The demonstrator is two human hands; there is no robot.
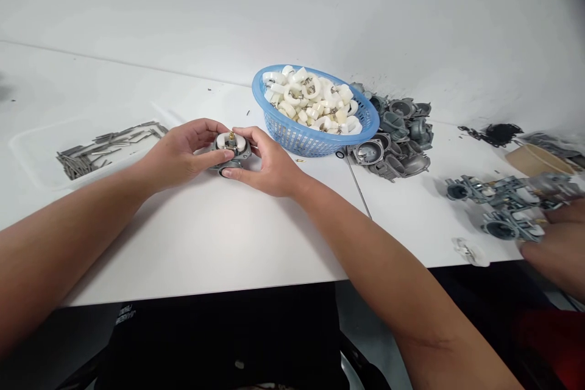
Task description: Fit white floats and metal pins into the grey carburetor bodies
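Observation:
Both my hands meet at the middle of the white table (205,244) around a grey metal carburetor body (231,150) with a white float and a brass piece on top. My left hand (183,152) grips it from the left, thumb pressed against its front. From the right, my right hand (265,161) closes on it, fingers curled over its top and side. Just behind stands a blue plastic basket (297,134) heaped with white floats (311,100).
A clear tray (41,161) of several grey metal pins lies at the left. A pile of grey carburetor bodies (395,140) sits right of the basket. At the far right another person's hand (555,244) rests by more carburetor parts (507,201) and a tan box (537,161).

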